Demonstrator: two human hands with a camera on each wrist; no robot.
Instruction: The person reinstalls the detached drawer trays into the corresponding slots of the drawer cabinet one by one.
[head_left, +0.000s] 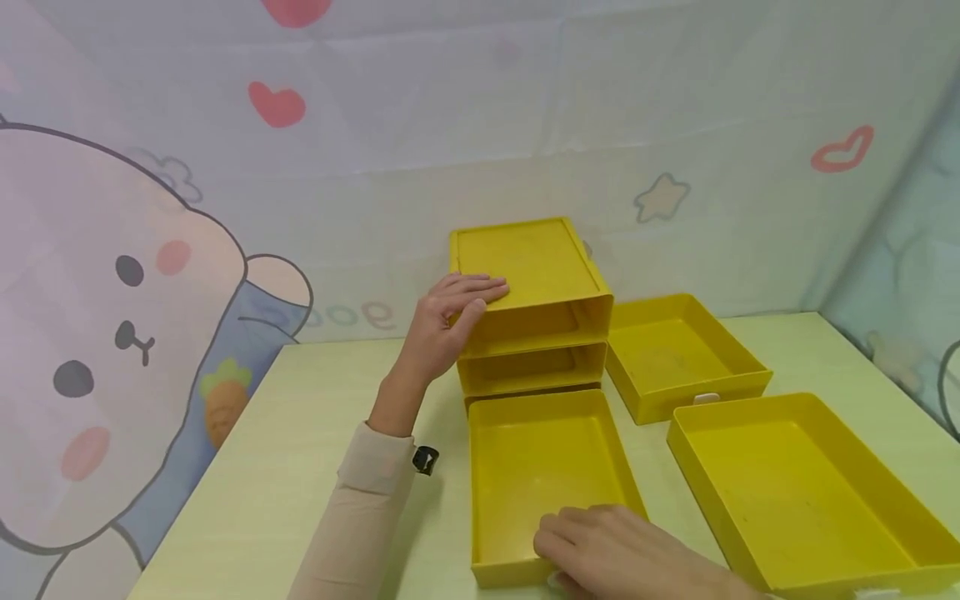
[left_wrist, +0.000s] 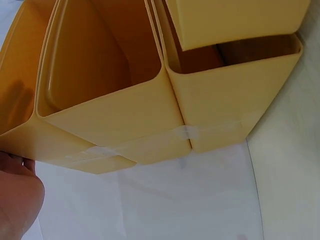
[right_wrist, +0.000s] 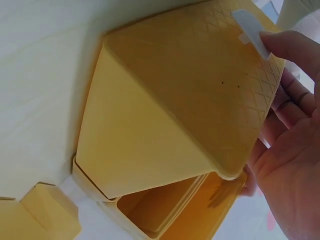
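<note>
A yellow cabinet (head_left: 536, 258) of three stacked compartments stands near the back wall. My left hand (head_left: 453, 312) rests on the left side of its top, fingers extended over the front edge. The upper two compartments show bare insides. In front of the lowest one lies a yellow drawer (head_left: 540, 467), its back end at that opening. My right hand (head_left: 622, 550) grips the drawer's front wall, fingers over the rim. In the right wrist view the thumb presses near the white handle (right_wrist: 250, 32) on the drawer's front. The left wrist view shows the cabinet's side (left_wrist: 115, 120) with clear tape across the seams.
Two more yellow drawers stand to the right on the pale table (head_left: 315, 467): a back drawer (head_left: 675, 354) beside the cabinet and a front drawer (head_left: 810, 492) nearer me. A cartoon-printed cloth (head_left: 465, 125) hangs behind the table.
</note>
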